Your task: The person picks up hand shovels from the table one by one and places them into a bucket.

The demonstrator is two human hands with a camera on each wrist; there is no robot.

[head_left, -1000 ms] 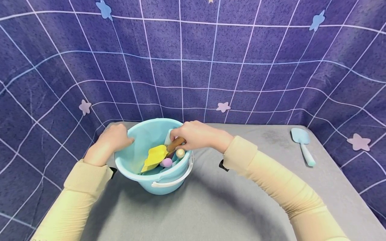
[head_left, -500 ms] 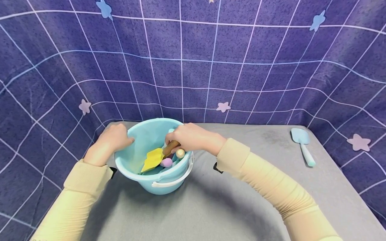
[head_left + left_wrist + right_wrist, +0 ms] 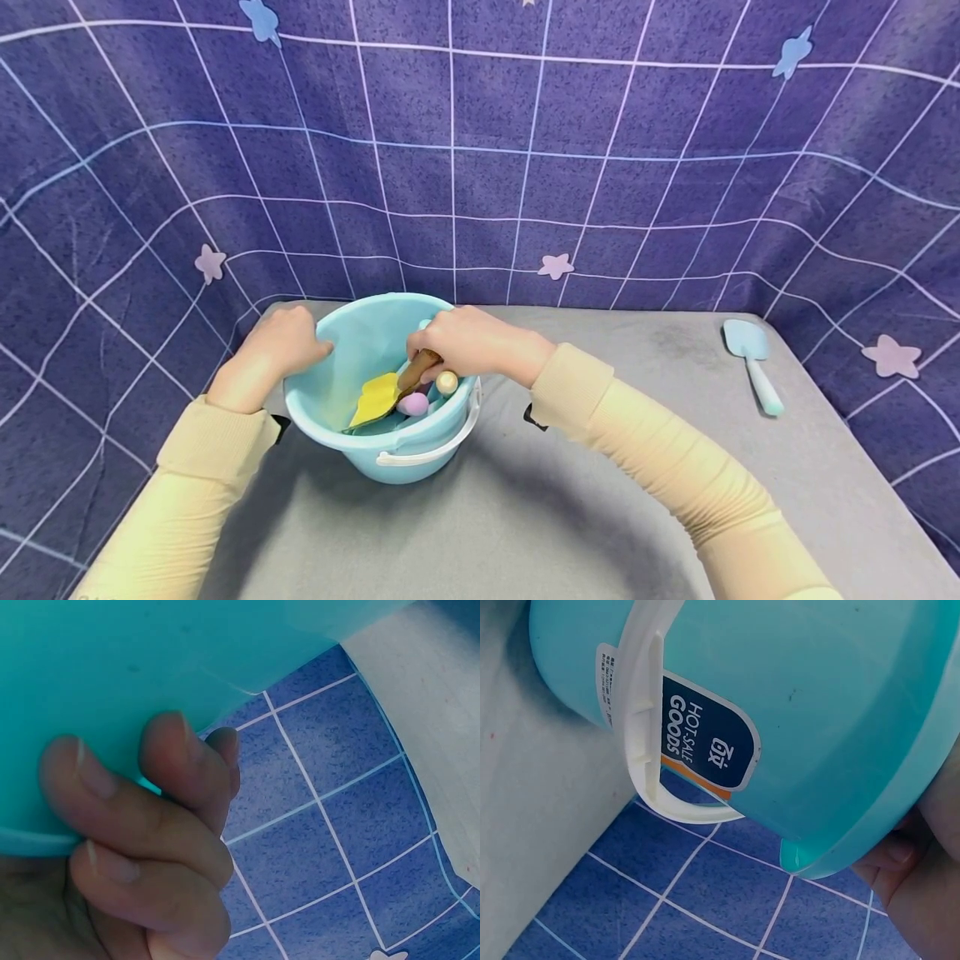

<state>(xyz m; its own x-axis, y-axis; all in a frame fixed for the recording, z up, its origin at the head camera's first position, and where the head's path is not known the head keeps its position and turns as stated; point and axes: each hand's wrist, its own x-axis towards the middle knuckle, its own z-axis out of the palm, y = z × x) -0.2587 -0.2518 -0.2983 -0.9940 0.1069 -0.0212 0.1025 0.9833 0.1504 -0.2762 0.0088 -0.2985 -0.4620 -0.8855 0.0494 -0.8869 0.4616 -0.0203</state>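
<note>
A light blue bucket [image 3: 397, 471] stands on the grey surface. My left hand [image 3: 281, 342] grips its left rim, thumb inside; in the left wrist view its curled fingers [image 3: 165, 825] lie against the outer wall. My right hand [image 3: 468, 340] reaches over the right rim and holds the brown handle [image 3: 417, 370] of a toy shovel, whose yellow blade [image 3: 377, 400] points down to the left inside the bucket. Beside it lie a lilac rounded piece [image 3: 413, 404] and a cream round end [image 3: 447, 382]. In the right wrist view the bucket hides most of my right hand [image 3: 900, 885].
The bucket's white carrying handle [image 3: 435, 454] hangs down on its front right side. A light blue toy shovel [image 3: 753, 362] lies at the far right of the grey surface [image 3: 600, 467]. Purple checked cloth [image 3: 487, 192] with stars rises at the back and sides.
My right hand has moved a little left and further into the bucket, and the yellow shovel has gone lower with it. My left hand has stayed on the rim.
</note>
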